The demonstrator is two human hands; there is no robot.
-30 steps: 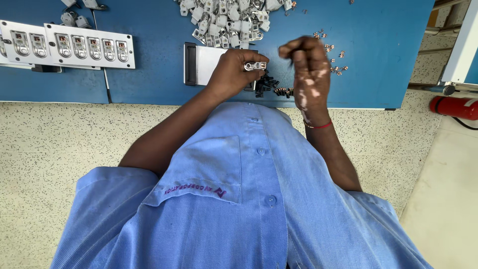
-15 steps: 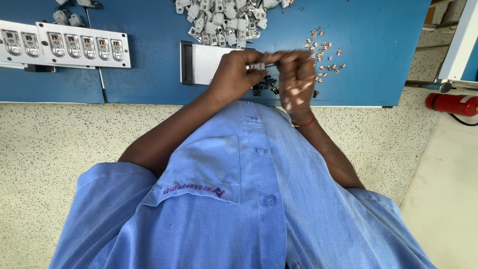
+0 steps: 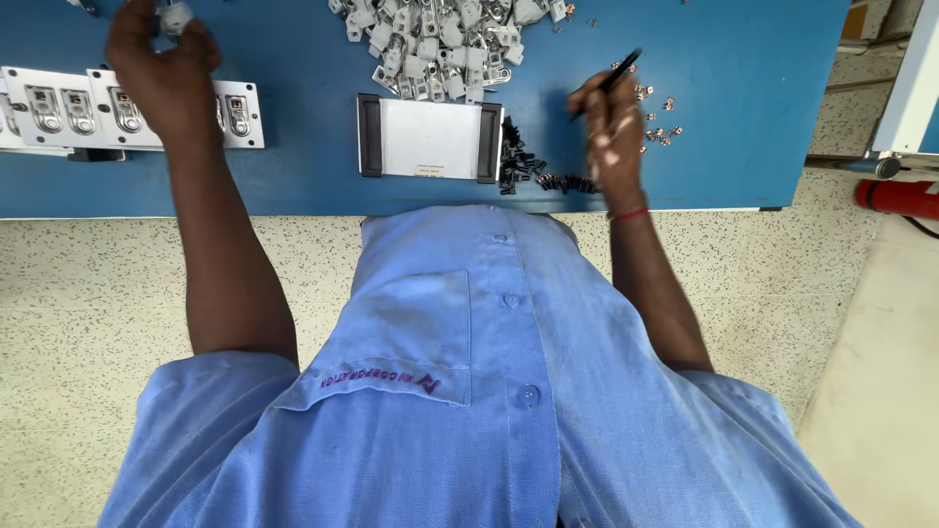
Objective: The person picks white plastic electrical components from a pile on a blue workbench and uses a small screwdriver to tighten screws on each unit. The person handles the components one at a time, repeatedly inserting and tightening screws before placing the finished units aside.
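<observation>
Over the fixture strip (image 3: 127, 110), left hand (image 3: 164, 73) pinches a small metal part (image 3: 176, 17), probably mid-placement; next needs lining it into an empty nest. Right hand (image 3: 614, 122) grips a black tool (image 3: 611, 78) above loose clips (image 3: 657, 122) on the desk (image 3: 293, 176).

On the tabletop (image 3: 293, 186), the flat tray (image 3: 430, 139) lies centrally. The pile of metal parts (image 3: 440, 39) lies behind it. The fixture strip (image 3: 59, 110) lies to its left; small clips (image 3: 533, 171) lie just beside its right edge.
</observation>
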